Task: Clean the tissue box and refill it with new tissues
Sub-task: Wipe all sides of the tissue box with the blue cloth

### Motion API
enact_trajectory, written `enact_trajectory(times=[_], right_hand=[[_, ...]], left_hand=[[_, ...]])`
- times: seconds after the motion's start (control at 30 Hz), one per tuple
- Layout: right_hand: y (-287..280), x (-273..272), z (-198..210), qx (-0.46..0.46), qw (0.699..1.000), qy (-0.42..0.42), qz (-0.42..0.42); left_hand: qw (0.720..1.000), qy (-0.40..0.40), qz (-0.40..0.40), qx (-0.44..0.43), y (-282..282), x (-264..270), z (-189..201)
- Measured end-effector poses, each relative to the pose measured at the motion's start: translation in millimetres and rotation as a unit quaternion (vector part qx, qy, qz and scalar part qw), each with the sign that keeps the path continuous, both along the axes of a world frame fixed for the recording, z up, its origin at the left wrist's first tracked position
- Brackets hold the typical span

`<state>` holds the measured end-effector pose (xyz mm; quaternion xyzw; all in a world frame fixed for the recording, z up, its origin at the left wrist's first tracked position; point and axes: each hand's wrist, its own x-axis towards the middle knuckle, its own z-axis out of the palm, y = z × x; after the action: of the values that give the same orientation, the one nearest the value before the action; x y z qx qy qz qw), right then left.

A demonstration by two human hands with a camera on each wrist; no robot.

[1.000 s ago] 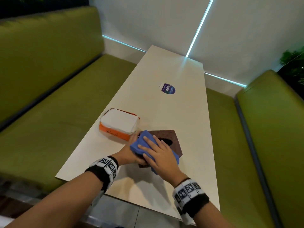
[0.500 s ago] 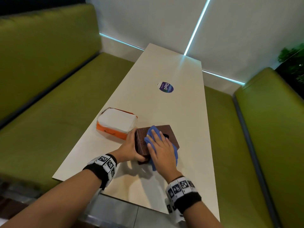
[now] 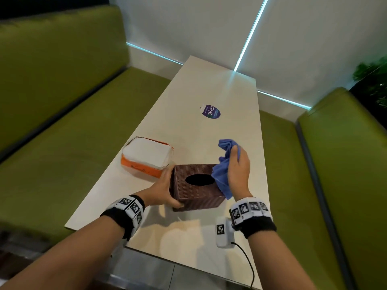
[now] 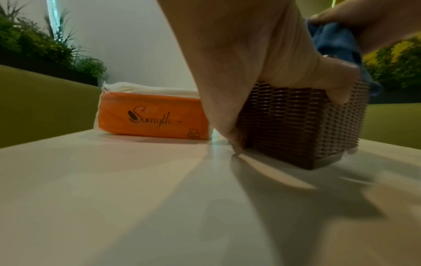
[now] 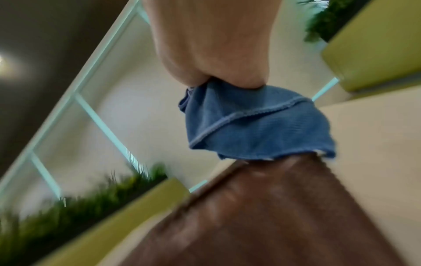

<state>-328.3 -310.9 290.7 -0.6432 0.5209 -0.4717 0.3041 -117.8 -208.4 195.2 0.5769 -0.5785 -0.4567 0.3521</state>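
Note:
A brown woven tissue box (image 3: 196, 192) (image 4: 296, 118) (image 5: 273, 216) stands upright on the table (image 3: 219, 84), its oval opening facing up. My left hand (image 3: 165, 189) (image 4: 262, 63) grips its left side, thumb on the near corner. My right hand (image 3: 238, 166) (image 5: 212, 45) holds a bunched blue cloth (image 3: 224, 164) (image 5: 255, 122) (image 4: 332, 41) just above the box's right edge. An orange pack of white tissues (image 3: 146, 158) (image 4: 150, 115) lies to the left of the box, close to my left fingers.
A round purple sticker (image 3: 211, 111) sits further along the table. Green padded benches (image 3: 62, 132) run along both sides. The wall (image 3: 188, 28) closes the far end. Plants (image 3: 372, 80) stand behind the right bench.
The box has been turned upright so its opening faces up. My right hand has lifted the cloth off it and moved right. My left hand still holds the box's left side.

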Motion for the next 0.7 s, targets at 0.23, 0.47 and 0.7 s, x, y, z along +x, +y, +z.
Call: enact_trajectory(times=[0.23,0.47,0.7], right_hand=[[55,22,-54,-0.034,0.895,0.444,-0.022],[83,57,-44,-0.102,0.86,0.451,0.217],[50,12,-36,0.071,0.872,0.484,0.021]], left_hand=[[0.998,-0.026,0.019,-0.056,1,-11,-1],[0.996,-0.065,-0.006,0.059,3,-16,16],[0.999,-0.015,0.008,-0.033,3,-14,13]])
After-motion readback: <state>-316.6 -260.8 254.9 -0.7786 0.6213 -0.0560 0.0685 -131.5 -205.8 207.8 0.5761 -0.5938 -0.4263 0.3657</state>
